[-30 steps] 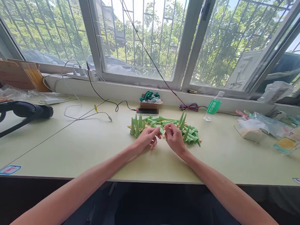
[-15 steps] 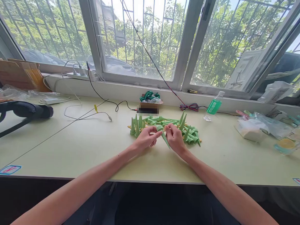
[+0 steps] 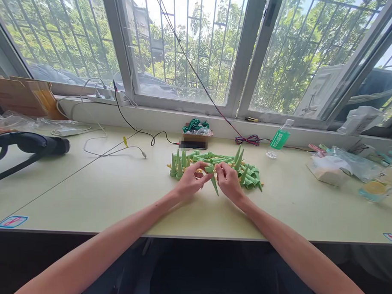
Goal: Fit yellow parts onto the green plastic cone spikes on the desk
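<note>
Between my two hands is a light-green cone-shaped piece (image 3: 215, 186), its wide collar up and its point hanging down toward the table. My left hand (image 3: 192, 179) is closed on the collar with thumb and fingers. At the collar's right side, my right hand (image 3: 227, 179) pinches a small yellowish part (image 3: 215, 168), mostly hidden by the fingertips. Several green cones (image 3: 179, 165) stand upright just left of my left hand, with yellow bits around them. Beyond and to the right of my right hand lies a heap of green pieces (image 3: 252, 178), some tubular.
Behind the heap stands a small box (image 3: 196, 138) with green and clear wrapping. A bottle (image 3: 279, 139) stands to the right, near a tissue pack (image 3: 327, 169) and a cup (image 3: 374, 189). On the left are a white cable (image 3: 115, 152) and a black headset (image 3: 29, 145).
The cone's point has swung slightly left and hangs more steeply, and its collar has turned a little. Both hands stay in nearly the same place.
</note>
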A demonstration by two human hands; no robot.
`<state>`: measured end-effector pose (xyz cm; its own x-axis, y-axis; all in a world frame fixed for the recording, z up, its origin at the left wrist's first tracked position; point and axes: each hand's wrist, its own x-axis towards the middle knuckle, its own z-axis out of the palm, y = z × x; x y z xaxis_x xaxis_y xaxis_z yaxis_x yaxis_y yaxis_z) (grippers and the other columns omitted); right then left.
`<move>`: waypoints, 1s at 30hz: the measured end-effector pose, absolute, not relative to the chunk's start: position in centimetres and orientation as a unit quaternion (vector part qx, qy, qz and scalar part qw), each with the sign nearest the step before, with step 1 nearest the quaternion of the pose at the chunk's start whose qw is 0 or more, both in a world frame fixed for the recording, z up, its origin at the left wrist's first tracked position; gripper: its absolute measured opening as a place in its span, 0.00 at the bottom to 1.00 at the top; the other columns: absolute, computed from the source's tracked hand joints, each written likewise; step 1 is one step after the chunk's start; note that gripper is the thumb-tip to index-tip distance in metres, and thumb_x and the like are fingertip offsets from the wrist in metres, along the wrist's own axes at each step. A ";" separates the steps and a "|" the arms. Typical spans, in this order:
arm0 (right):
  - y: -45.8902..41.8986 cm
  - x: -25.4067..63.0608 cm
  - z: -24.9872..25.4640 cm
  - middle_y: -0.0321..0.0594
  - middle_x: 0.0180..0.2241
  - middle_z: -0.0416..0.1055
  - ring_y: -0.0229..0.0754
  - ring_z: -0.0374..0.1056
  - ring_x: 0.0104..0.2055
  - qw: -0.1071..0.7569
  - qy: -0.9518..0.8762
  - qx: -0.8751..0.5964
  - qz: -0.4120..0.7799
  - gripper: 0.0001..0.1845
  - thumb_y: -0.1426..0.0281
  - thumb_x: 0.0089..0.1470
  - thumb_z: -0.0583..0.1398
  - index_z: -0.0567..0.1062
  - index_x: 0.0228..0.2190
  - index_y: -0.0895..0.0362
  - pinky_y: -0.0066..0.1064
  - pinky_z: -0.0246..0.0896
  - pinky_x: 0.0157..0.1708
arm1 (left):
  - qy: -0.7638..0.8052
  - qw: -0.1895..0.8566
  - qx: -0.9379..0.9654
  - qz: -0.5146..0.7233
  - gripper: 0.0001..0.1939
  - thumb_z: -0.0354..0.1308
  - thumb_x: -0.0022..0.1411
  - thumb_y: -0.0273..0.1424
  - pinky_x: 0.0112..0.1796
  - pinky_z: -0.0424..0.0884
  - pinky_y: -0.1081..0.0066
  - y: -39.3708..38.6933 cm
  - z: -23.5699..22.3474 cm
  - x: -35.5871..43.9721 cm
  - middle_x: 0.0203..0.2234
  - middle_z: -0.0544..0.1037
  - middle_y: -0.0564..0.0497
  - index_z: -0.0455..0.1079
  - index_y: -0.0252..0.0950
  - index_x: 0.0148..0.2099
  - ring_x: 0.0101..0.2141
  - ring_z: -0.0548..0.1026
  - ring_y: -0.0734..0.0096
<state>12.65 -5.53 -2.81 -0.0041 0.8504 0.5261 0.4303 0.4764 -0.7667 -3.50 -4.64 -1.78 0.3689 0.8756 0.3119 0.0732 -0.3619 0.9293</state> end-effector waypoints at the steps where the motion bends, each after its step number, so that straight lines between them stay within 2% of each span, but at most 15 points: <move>1: -5.5 12.7 -2.8 0.31 0.16 0.58 0.36 0.53 0.18 0.525 -0.679 -0.472 0.200 0.20 0.55 0.63 0.50 0.61 0.24 0.53 0.29 0.48 0.20 | 0.340 0.440 0.700 0.447 0.21 0.65 0.54 0.41 0.17 0.60 0.78 -4.6 -1.8 -3.5 0.19 0.65 0.59 0.65 0.35 0.44 0.16 0.64 0.82; 11: -5.6 12.7 -2.8 0.31 0.16 0.57 0.36 0.52 0.18 0.530 -0.677 -0.468 0.204 0.20 0.56 0.63 0.50 0.60 0.23 0.53 0.29 0.46 0.20 | 0.341 0.386 0.724 0.459 0.20 0.63 0.56 0.42 0.20 0.65 0.77 -4.5 -2.3 -3.5 0.24 0.67 0.57 0.65 0.38 0.47 0.18 0.63 0.82; 20: -5.8 12.6 -2.6 0.31 0.16 0.56 0.36 0.52 0.18 0.534 -0.676 -0.466 0.204 0.20 0.56 0.64 0.49 0.61 0.24 0.53 0.29 0.47 0.20 | 0.332 0.350 0.735 0.476 0.20 0.63 0.56 0.43 0.19 0.64 0.78 -4.4 -2.4 -3.4 0.39 0.69 0.51 0.66 0.39 0.47 0.19 0.61 0.86; 30: -5.6 12.7 -2.7 0.31 0.16 0.56 0.36 0.52 0.19 0.534 -0.678 -0.466 0.195 0.21 0.55 0.64 0.49 0.60 0.23 0.53 0.29 0.47 0.21 | 0.329 0.341 0.736 0.484 0.20 0.62 0.57 0.43 0.19 0.62 0.79 -4.4 -2.6 -3.2 0.39 0.71 0.50 0.67 0.39 0.47 0.19 0.60 0.85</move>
<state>12.70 -5.65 -2.72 0.0041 0.8401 0.5424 0.4243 0.4897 -0.7617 -3.22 -4.39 -2.65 0.3153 0.8139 0.4880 0.1537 -0.5513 0.8201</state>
